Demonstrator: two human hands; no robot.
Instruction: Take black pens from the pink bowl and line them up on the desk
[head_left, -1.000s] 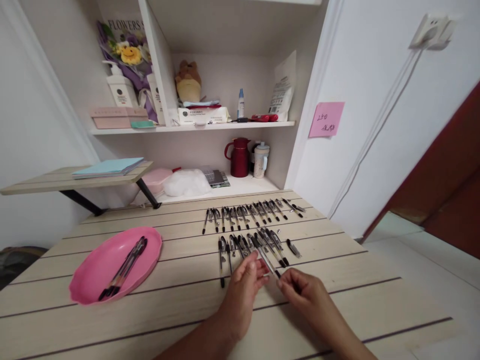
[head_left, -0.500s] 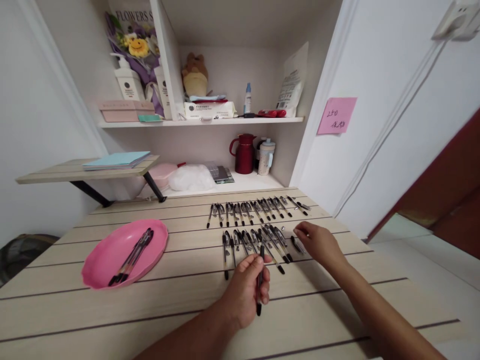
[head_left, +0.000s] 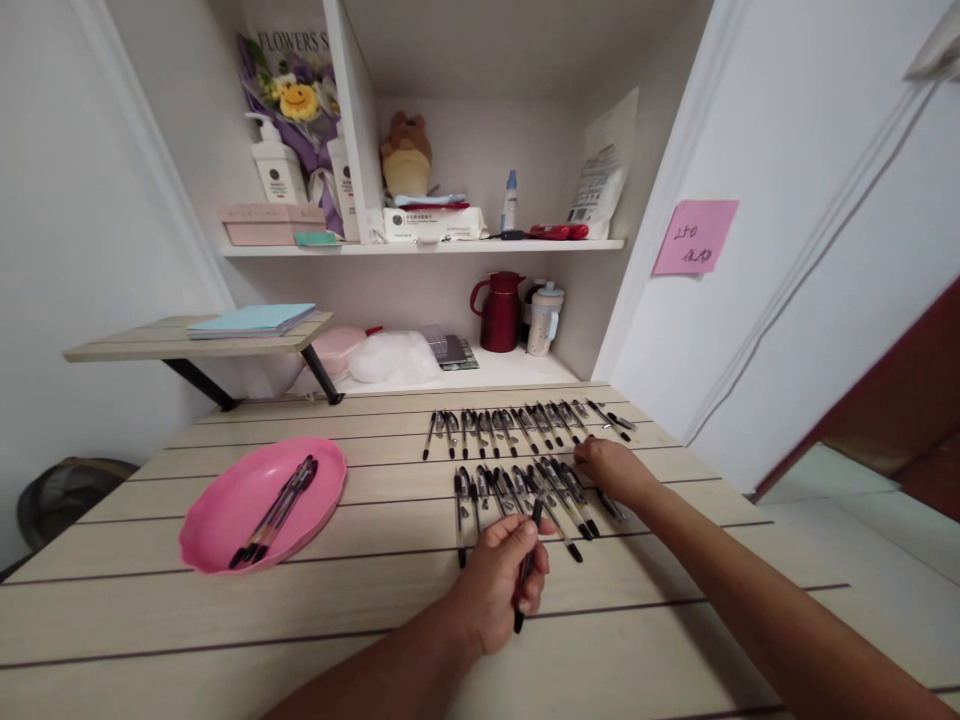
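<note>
My left hand is wrapped round a black pen barrel, held tilted above the table's near side. My right hand reaches down beside the right end of the near row, thumb and fingers pinched together. Whatever is between those fingertips is hidden. A near row of pen parts lies just past my left hand: clear barrels, black caps, refills and small silvery tips. Behind it runs a far row of similar pen parts. More dark parts lie under my right wrist.
A pink scalloped tray with several pens stands at the left of the slatted table. A small raised shelf holds blue paper. Behind are a red jug, a cup and a white cabinet.
My right hand has moved left and slightly forward, to where a small silvery piece lay. My left hand keeps hold of the pen barrel. The view has shifted a little.
</note>
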